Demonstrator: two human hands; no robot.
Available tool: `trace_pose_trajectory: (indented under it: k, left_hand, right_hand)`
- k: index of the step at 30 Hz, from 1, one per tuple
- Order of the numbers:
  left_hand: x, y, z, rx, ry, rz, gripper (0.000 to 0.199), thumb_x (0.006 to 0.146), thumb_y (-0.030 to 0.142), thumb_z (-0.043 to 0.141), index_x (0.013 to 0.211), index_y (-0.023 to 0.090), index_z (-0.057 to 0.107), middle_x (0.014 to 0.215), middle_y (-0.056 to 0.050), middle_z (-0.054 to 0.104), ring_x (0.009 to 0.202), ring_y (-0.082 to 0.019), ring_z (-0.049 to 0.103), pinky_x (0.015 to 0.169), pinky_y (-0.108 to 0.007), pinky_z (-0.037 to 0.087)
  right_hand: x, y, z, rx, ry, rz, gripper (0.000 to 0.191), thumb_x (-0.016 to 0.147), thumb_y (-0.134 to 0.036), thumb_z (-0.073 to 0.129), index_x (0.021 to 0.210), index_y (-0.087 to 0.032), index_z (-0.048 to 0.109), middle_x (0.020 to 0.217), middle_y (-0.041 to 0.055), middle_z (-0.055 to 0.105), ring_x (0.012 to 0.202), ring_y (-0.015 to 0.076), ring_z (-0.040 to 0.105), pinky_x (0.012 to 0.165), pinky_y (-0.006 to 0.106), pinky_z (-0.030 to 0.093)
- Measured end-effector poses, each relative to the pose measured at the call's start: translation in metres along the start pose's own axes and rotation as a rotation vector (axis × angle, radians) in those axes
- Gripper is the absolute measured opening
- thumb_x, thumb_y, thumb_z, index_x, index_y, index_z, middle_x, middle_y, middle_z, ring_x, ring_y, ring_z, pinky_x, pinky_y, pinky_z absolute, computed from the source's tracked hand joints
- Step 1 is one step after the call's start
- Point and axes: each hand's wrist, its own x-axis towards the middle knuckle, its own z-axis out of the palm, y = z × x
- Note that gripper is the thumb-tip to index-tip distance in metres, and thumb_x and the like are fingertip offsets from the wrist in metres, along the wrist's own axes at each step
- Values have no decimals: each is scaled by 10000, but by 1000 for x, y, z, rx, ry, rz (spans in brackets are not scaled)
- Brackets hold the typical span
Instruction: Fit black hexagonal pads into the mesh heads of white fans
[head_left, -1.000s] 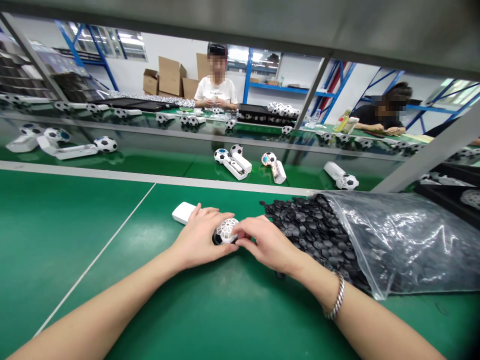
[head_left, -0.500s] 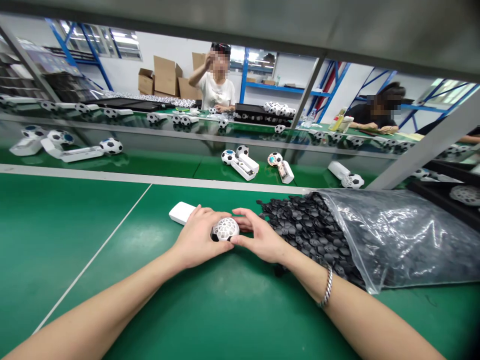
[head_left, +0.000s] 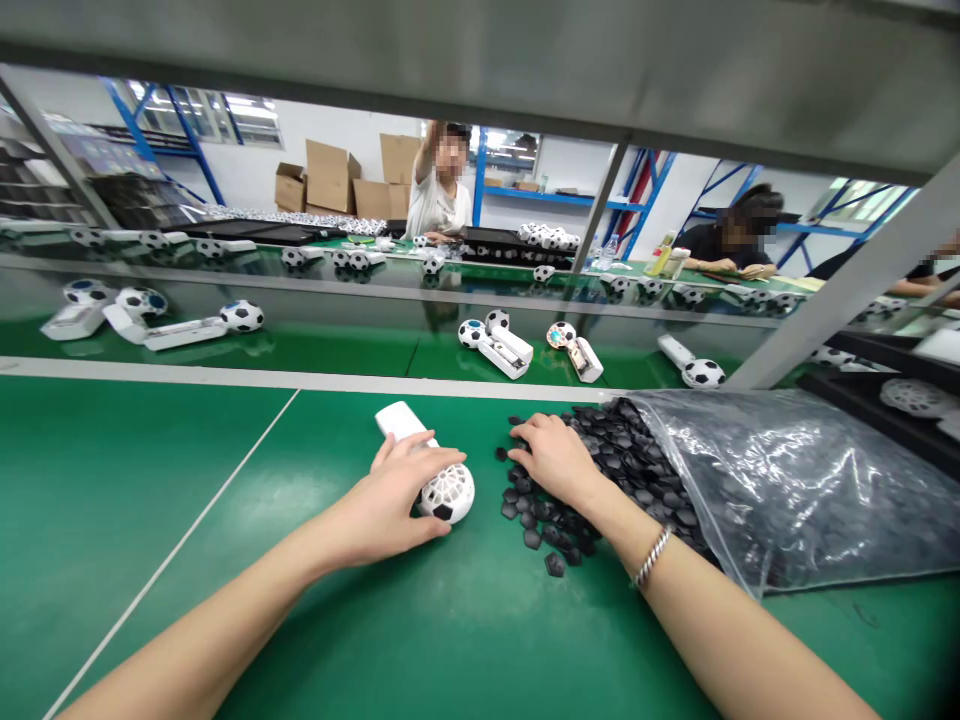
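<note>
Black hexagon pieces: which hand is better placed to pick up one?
Right. The right hand already rests on the black hexagon pieces, while the left hand is holding the white ball-shaped fan.

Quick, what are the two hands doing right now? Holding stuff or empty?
Left hand: closed around the white ball-headed fan on the green table.
Right hand: open, fingers resting on the black hexagon pieces, grip not visible.
</note>
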Motion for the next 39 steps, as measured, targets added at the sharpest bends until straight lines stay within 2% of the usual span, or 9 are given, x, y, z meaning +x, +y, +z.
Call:
trace_pose_trajectory:
  k: [4,7,15,19,22,26,31,36,39]
  left_hand:
    - [-4,4,8,-121,-8,-41,635,739,280,565,1316,284,302,1417,-48,293,1342,-289,49,1036,-526,220]
    - [-2,6,15,-174,61,-25,563,743,284,564,1267,257,360,1386,-69,336,1342,-292,44,1040,-514,237]
    - [2,6,11,-218,43,-15,497,719,198,548,1200,240,432,1359,-62,376,1345,-262,79,1060,-465,223]
    - [5,4,11,-248,64,17,420,746,324,572,1147,245,475,1322,-58,426,1342,-249,112,1053,-444,241]
    - [5,3,11,-257,63,44,411,735,249,559,1137,234,476,1305,-59,445,1337,-253,137,1048,-441,251]
    - [5,2,7,-260,54,42,448,714,191,538,1154,231,462,1325,-54,427,1335,-244,152,1055,-427,239]
    - [5,1,5,-263,38,50,419,720,200,537,1132,237,473,1302,-31,454,1338,-201,146,1061,-351,237]
    - [5,2,5,-259,35,40,437,727,228,544,1156,239,457,1341,-35,407,1337,-204,150,1059,-349,237]
    - [4,2,4,-252,30,33,461,733,240,544,1181,237,438,1372,-48,367,1337,-212,150,1057,-371,239]
  right_hand:
    - [0,0,3,-16,-41,-20,107,795,-190,565,866,-192,644,850,85,610,818,228,579,684,324,406]
    - [0,1,5,-11,-57,-15,112,798,-164,545,871,-188,628,850,83,601,761,206,594,638,295,393]
    - [-3,1,-2,133,-60,-47,118,776,-133,521,845,-214,570,786,12,590,729,144,563,619,233,383]
    - [-6,-12,-11,487,-30,-147,171,806,-158,480,957,-223,526,682,-40,553,615,104,519,599,215,406]
    - [-11,-23,-18,791,-82,-207,138,808,-177,482,923,-209,553,696,-34,539,604,93,523,573,206,427]
    - [-19,-32,-24,969,-189,-228,175,829,-204,466,968,-213,574,808,-15,554,513,59,522,497,187,440]
    - [-24,-37,-26,1011,-242,-323,139,803,-197,548,932,-188,598,839,-4,575,689,96,574,661,217,475]
    - [-23,-39,-20,843,-32,-427,120,821,-214,551,892,-203,647,832,15,555,802,121,535,777,258,434]
    - [-24,-41,-18,815,-21,-422,116,819,-183,544,887,-196,637,825,11,579,789,117,542,756,242,430]
